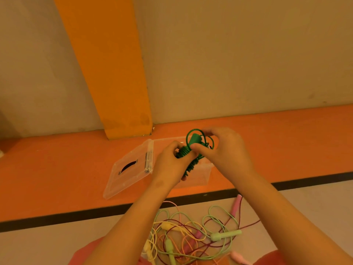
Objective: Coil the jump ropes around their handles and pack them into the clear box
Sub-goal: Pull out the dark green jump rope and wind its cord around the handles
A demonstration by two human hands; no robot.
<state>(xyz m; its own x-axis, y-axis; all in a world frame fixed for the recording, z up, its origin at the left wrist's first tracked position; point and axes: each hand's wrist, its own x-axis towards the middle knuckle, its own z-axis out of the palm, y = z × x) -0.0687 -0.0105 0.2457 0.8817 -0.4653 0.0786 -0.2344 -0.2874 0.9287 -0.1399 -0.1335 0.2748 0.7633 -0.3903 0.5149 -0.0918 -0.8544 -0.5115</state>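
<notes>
A dark green jump rope (189,158) is wound in tight turns around its handles, with a few loose loops sticking up at the top. My left hand (170,165) grips the coiled lower part. My right hand (223,148) pinches the loose loops and the upper handle end. Both hands hold the rope just above the clear box (202,175), which stands open on the orange floor strip. Its hinged lid (129,167) lies flat to the left. Most of the box is hidden behind my hands.
A tangle of loose jump ropes (191,232) in light green, yellow, pink and maroon lies on the pale floor near my knees. A wall with an orange pillar (114,73) rises right behind the box.
</notes>
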